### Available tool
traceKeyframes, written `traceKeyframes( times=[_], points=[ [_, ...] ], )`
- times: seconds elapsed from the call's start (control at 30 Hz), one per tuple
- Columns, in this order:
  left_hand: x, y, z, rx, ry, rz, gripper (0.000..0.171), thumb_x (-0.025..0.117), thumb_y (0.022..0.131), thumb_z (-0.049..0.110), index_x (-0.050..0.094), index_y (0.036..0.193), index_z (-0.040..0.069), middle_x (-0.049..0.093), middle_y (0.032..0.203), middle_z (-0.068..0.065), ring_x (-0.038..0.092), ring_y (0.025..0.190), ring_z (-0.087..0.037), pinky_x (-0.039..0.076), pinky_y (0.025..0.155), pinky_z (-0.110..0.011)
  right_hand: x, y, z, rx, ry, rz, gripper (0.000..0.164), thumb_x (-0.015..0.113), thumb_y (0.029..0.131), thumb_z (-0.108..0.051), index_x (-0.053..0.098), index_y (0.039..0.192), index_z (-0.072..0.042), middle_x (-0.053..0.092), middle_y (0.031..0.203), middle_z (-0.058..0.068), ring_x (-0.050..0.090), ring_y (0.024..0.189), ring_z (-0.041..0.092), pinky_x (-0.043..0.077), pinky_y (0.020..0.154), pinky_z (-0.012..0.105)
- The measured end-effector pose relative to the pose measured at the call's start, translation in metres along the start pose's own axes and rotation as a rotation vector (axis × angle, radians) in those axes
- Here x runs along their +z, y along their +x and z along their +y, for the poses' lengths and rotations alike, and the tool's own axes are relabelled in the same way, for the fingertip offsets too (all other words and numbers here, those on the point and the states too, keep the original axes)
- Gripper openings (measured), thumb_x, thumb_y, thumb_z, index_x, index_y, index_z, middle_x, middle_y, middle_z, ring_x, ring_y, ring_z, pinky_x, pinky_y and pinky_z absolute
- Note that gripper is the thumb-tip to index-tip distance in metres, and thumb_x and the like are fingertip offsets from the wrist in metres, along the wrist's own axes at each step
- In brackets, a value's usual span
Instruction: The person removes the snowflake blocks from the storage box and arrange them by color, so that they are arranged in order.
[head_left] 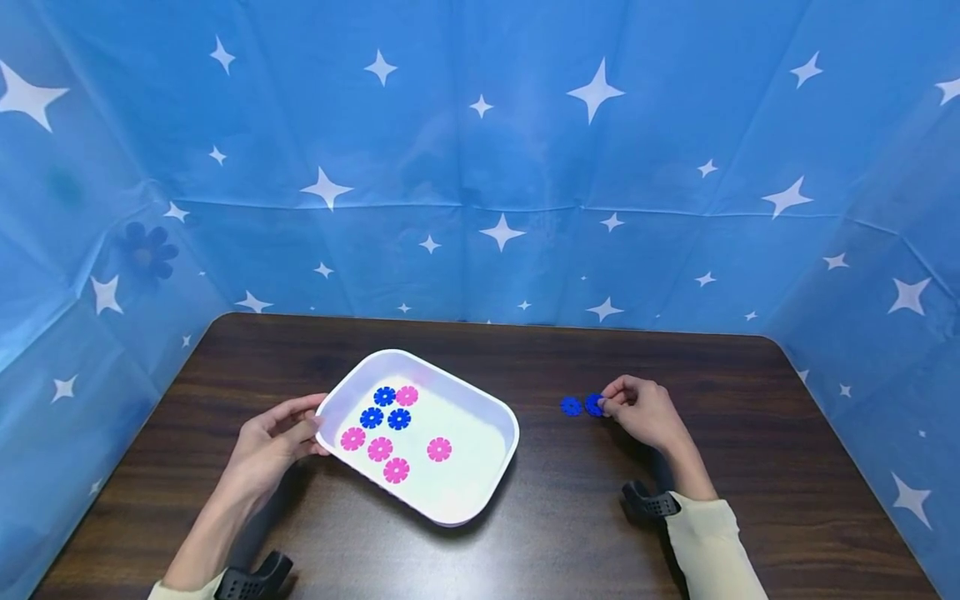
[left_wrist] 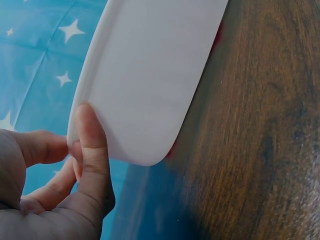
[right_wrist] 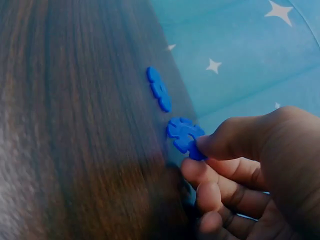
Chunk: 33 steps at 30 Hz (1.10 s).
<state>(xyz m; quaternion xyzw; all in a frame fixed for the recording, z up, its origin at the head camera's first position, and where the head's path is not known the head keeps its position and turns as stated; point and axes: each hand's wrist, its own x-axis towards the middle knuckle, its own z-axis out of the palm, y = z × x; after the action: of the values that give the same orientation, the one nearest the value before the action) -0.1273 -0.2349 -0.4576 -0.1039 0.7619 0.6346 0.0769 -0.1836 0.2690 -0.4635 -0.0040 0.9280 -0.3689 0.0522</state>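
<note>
A white tray (head_left: 480, 483) sits at an angle on the table, left of the middle. My left hand (head_left: 272, 442) grips its left end, thumb on the outer wall and fingers at the rim, as the left wrist view shows. Inside lie several pink snowflake discs (head_left: 380, 449) and three blue ones, all flat. Over on the right, my right hand (head_left: 647, 412) pinches a blue snowflake disc (right_wrist: 186, 136) between thumb and fingers, the disc tilted up in the right wrist view. Just to its left, a second blue snowflake disc (head_left: 571, 407) lies flat on the table.
The dark wood-grain table (head_left: 585, 533) ends at the back against a blue curtain (head_left: 525, 167) with white stars, which also hangs along both sides. A black band (head_left: 651, 502) is worn on each wrist.
</note>
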Motion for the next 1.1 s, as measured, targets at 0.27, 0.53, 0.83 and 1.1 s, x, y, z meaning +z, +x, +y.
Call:
traceKeyframes(
  times=[0.27, 0.53, 0.83, 1.1],
  points=[
    [0.001, -0.001, 0.001, -0.004, -0.018, -0.011, 0.047, 0.063, 0.102, 0.016, 0.052, 0.146, 0.003, 0.054, 0.116, -0.007, 0.067, 0.092, -0.015, 0.063, 0.083, -0.024, -0.002, 0.001, 0.001, 0.028, -0.091, 0.017, 0.012, 0.067, 0.096, -0.016, 0.068, 0.098, -0.005, 0.064, 0.082, 0.005, 0.054, 0.070, 0.019, 0.043, 0.064, 0.029],
    [0.000, -0.002, 0.000, 0.001, -0.032, -0.015, 0.048, 0.064, 0.102, 0.015, 0.051, 0.146, 0.001, 0.056, 0.115, -0.005, 0.067, 0.090, -0.014, 0.063, 0.082, -0.024, -0.001, 0.001, 0.002, 0.033, -0.083, 0.006, 0.013, 0.066, 0.098, -0.017, 0.066, 0.101, -0.004, 0.064, 0.083, 0.006, 0.054, 0.072, 0.019, 0.043, 0.066, 0.029],
    [0.001, 0.001, 0.002, -0.020, -0.019, 0.002, 0.048, 0.062, 0.103, 0.014, 0.050, 0.148, 0.003, 0.055, 0.117, -0.005, 0.067, 0.092, -0.014, 0.063, 0.081, -0.023, -0.003, -0.002, -0.004, 0.008, -0.071, 0.022, 0.024, 0.067, 0.098, -0.023, 0.065, 0.112, -0.003, 0.063, 0.086, 0.005, 0.055, 0.073, 0.019, 0.043, 0.066, 0.029],
    [0.002, 0.002, 0.001, -0.023, -0.019, 0.002, 0.047, 0.061, 0.103, 0.013, 0.050, 0.148, 0.003, 0.055, 0.115, -0.004, 0.066, 0.092, -0.015, 0.063, 0.080, -0.024, -0.005, -0.007, -0.019, -0.042, -0.030, -0.001, 0.028, 0.067, 0.097, -0.023, 0.064, 0.117, -0.003, 0.062, 0.088, 0.005, 0.056, 0.075, 0.019, 0.045, 0.065, 0.029]
  ],
)
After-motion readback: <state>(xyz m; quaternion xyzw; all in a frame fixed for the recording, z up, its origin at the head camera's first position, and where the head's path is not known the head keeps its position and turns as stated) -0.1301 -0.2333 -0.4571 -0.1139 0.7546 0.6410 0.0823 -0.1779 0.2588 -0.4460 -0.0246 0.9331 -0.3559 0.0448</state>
